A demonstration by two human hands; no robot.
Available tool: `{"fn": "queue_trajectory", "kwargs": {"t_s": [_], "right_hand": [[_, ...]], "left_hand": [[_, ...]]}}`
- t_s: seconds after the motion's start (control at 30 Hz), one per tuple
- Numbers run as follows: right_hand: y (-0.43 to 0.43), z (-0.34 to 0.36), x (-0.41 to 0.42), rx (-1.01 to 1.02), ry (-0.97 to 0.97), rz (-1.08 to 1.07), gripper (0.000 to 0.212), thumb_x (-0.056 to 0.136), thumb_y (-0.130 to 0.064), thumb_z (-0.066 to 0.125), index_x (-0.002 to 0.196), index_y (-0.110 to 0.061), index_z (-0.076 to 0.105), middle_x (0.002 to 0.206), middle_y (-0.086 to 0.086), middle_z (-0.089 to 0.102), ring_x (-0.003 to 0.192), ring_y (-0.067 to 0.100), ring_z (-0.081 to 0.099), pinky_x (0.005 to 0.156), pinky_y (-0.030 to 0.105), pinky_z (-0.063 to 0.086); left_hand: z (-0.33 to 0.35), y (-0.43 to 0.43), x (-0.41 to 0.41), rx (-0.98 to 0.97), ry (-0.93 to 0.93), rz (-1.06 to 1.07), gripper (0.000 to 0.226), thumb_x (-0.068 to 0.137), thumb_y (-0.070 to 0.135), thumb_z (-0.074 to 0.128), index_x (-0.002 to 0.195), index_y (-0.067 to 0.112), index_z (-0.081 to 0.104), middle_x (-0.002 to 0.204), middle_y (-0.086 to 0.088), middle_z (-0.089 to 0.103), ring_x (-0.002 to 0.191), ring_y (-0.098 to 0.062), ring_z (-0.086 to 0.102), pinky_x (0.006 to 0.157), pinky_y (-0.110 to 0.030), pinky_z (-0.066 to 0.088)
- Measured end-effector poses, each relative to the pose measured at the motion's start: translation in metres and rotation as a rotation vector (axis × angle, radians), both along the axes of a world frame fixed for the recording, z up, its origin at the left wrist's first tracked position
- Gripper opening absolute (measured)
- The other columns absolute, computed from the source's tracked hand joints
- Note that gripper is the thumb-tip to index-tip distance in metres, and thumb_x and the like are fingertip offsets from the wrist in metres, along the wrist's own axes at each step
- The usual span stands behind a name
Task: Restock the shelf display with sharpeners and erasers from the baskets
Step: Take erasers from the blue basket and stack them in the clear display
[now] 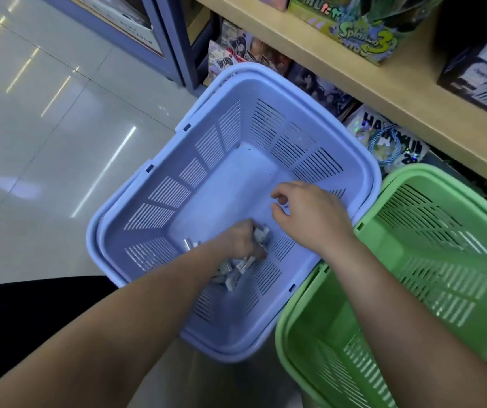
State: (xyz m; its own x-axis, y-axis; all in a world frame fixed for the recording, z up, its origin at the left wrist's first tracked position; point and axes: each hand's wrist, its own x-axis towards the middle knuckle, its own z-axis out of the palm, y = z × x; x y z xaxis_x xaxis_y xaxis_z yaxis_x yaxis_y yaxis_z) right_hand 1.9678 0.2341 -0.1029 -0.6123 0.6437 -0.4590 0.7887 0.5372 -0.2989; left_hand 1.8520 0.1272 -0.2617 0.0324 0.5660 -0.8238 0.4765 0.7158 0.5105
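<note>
Pale glossy floor tiles (45,128) fill the left of the frame, and the foot of a dark blue cabinet (162,33) stands at the upper left. A dark garment (30,313) covers the lower left edge.

The blue basket (159,207) sits on the floor in the middle, its slotted walls sloping inward to a plain bottom. The left grip (243,240), a bare hand, reaches down into the near part of this basket with its fingers curled round a clutch of small white and grey pieces (230,273). More of these lie loose in a little heap under and just beside the wrist, on the basket bottom. They are probably the erasers or sharpeners, though the blur hides which.

Just right of it the right grip (310,216) hangs over the basket's right side, above the bottom, with bent fingers and the thumb close to the forefinger. Whether anything is pinched there I cannot tell.

The green basket (442,231) stands at the lower right, touching the blue one along its side.

Across the upper right runs a light wooden shelf (383,83) carrying a colourful printed box (363,39) and a black box (477,75). Packets (389,136) stand below the board, behind the baskets.
</note>
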Motion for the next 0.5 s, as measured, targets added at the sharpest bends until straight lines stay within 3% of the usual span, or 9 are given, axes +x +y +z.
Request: {"fn": "queue_trajectory", "kwargs": {"t_s": [0.07, 0.17, 0.3, 0.37, 0.5], "right_hand": [[0.0, 0.0, 0.001, -0.002, -0.001, -0.003, 0.029, 0.099, -0.036, 0.052, 0.125, -0.027, 0.062, 0.121, -0.006, 0.064, 0.107, 0.022, 0.062, 0.08, 0.033, 0.044], [0.0, -0.001, 0.002, -0.003, 0.011, -0.014, 0.028, 0.098, -0.036, 0.053, 0.124, -0.028, 0.062, 0.119, -0.008, 0.064, 0.106, 0.021, 0.062, 0.079, 0.031, 0.043], [0.0, -0.001, 0.004, 0.0, 0.029, -0.014, 0.028, 0.098, -0.036, 0.053, 0.123, -0.027, 0.063, 0.117, -0.008, 0.065, 0.105, 0.02, 0.061, 0.077, 0.031, 0.041], [0.0, 0.0, 0.005, -0.002, 0.033, -0.015, 0.028, 0.099, -0.036, 0.053, 0.123, -0.027, 0.063, 0.117, -0.009, 0.065, 0.104, 0.019, 0.061, 0.077, 0.03, 0.04], [0.0, 0.0, 0.006, 0.01, 0.044, -0.017, 0.028, 0.098, -0.037, 0.054, 0.123, -0.028, 0.063, 0.116, -0.01, 0.066, 0.105, 0.017, 0.061, 0.075, 0.029, 0.036]], "left_hand": [[0.004, 0.003, 0.001, -0.018, -0.035, -0.025, 0.071, 0.076, 0.016, 0.086, 0.136, 0.013, 0.047, 0.106, -0.015, 0.057, 0.087, -0.021, 0.053, 0.071, -0.028, 0.041], [0.006, 0.005, 0.0, -0.028, -0.048, -0.107, 0.082, 0.077, 0.017, 0.084, 0.146, 0.017, 0.04, 0.118, -0.011, 0.059, 0.092, -0.023, 0.057, 0.074, -0.027, 0.044], [0.009, 0.004, -0.004, -0.036, -0.064, -0.129, 0.076, 0.074, 0.016, 0.086, 0.139, 0.023, 0.047, 0.126, -0.005, 0.048, 0.1, -0.026, 0.06, 0.081, -0.037, 0.055], [0.009, 0.004, -0.004, -0.041, -0.097, -0.104, 0.077, 0.075, 0.009, 0.085, 0.139, 0.023, 0.046, 0.121, -0.005, 0.053, 0.101, -0.024, 0.058, 0.086, -0.037, 0.053], [0.013, 0.006, -0.002, -0.046, -0.163, -0.133, 0.086, 0.082, 0.007, 0.079, 0.152, 0.031, 0.034, 0.115, -0.003, 0.05, 0.098, -0.023, 0.055, 0.078, -0.029, 0.045]]}}
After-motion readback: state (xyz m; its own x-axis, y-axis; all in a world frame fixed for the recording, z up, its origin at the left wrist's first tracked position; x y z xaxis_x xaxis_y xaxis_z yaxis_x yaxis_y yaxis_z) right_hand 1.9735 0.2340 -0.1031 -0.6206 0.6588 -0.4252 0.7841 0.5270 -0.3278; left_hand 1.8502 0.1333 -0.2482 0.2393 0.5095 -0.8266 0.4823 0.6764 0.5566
